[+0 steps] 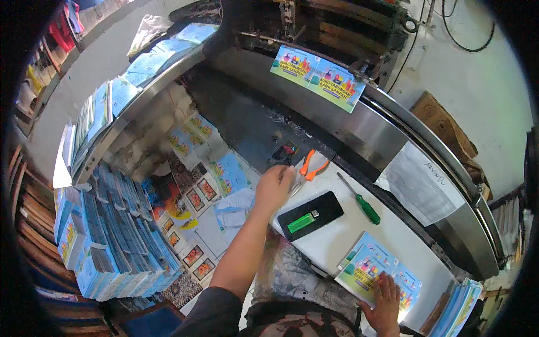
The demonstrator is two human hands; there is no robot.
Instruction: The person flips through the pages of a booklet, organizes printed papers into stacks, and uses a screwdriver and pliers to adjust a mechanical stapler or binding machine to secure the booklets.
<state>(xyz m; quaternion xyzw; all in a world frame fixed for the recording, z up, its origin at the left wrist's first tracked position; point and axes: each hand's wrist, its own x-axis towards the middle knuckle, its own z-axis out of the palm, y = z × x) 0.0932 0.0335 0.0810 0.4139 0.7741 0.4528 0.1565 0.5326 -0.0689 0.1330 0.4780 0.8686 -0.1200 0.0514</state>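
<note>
Pliers [307,168] with orange handles lie at the far edge of the white counter [342,230], just beside its drop to the dark machine bed [252,126]. The left hand [273,187] rests over their near end, fingers curled down on it; whether the grip has closed on the tool cannot be told. The right hand [386,300] lies flat, fingers spread, pressing a stack of printed booklets [377,271] at the near edge of the counter. Between the hands sit a black case [310,215] bearing a green lighter [301,222] and a green-handled screwdriver [359,199]. Risks, as judged: a loose hold could tip the pliers over the edge into the bed; a sweep of the left forearm could knock the lighter off its case; easing the right palm could let the top booklets slide.
</note>
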